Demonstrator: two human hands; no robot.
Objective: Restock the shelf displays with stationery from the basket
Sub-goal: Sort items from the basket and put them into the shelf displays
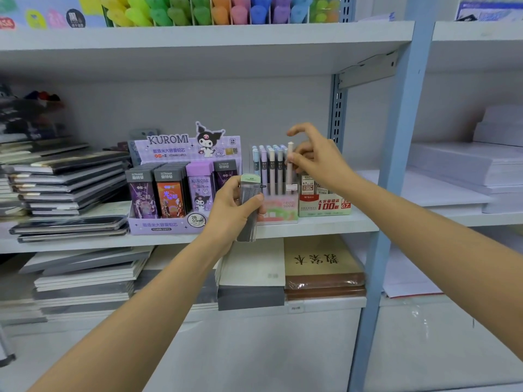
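Observation:
My left hand (236, 206) grips a clear lead case (249, 207) with a pale green cap, held upright in front of the middle shelf. My right hand (314, 157) pinches a slim pink lead tube (289, 165) standing at the right end of the pastel "Fruit Soda" display box (278, 206). Several other pastel tubes (268, 165) stand upright in that box. The basket is not in view.
A purple Kuromi display box (172, 190) of lead cases stands to the left; a red-and-white lead box (325, 203) sits to the right. Stacked notebooks (65, 179) fill the shelf's left. A blue upright post (396, 154) stands on the right. Highlighters (212, 9) line the top shelf.

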